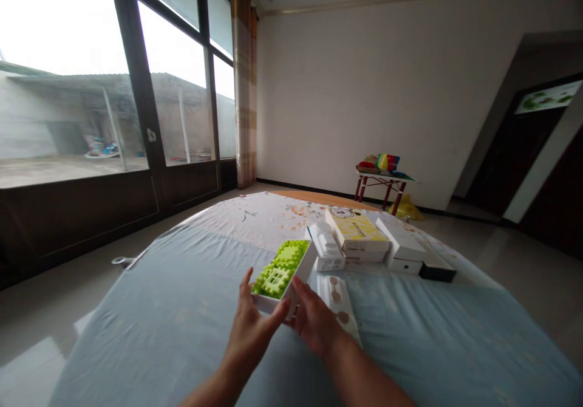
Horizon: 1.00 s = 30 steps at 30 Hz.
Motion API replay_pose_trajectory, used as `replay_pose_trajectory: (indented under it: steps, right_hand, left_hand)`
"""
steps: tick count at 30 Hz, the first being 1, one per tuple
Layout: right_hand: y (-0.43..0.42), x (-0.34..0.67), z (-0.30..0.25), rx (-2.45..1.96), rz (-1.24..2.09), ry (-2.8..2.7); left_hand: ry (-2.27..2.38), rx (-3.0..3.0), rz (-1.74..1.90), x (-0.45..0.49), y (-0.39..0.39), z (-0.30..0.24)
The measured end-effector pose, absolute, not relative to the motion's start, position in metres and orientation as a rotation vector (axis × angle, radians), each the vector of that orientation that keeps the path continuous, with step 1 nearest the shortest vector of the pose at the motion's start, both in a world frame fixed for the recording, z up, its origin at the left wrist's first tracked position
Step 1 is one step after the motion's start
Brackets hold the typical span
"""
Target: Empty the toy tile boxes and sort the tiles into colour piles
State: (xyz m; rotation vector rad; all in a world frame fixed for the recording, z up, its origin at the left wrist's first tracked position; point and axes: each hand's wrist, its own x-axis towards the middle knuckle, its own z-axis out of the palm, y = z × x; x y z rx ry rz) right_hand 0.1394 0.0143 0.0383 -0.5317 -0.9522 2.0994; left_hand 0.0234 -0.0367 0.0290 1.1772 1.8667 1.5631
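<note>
A white box (304, 268) with a green patterned top lies on the pale blue bedsheet (182, 310). My left hand (252, 328) grips its near end, thumb on the left edge and fingers curled under the front. My right hand (314, 322) holds the box's near right corner with its fingers closed against the side. Under my right hand lies a white tray (339, 300) with round brown spots.
Beyond the box sit a small white box (328, 250), a yellow-topped box (357, 231), a long white box (403, 246) and a black one (438, 268). A small red-legged table (381, 183) with colourful things stands by the far wall. Large windows (91, 91) run along the left.
</note>
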Motion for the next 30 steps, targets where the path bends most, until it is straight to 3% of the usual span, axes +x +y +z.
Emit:
replay_pose_trajectory:
  steps: [6, 16, 23, 30]
  right_hand:
    - [0.019, 0.129, 0.028, -0.439, 2.292, -0.782]
    - [0.030, 0.101, 0.031, -0.659, 2.410, -1.077]
    - [0.034, 0.127, 0.036, -0.820, 2.218, -1.301]
    - [0.040, 0.162, 0.049, -0.892, 1.810, -1.525]
  left_hand:
    - [1.719, 1.348, 1.425, 0.010, -0.041, 0.033]
    - [2.064, 1.069, 1.834, -0.114, -0.014, -0.002]
    - [1.907, 1.059, 1.799, -0.121, -0.006, -0.020]
    - [1.850, 1.138, 1.710, -0.112, -0.004, -0.018]
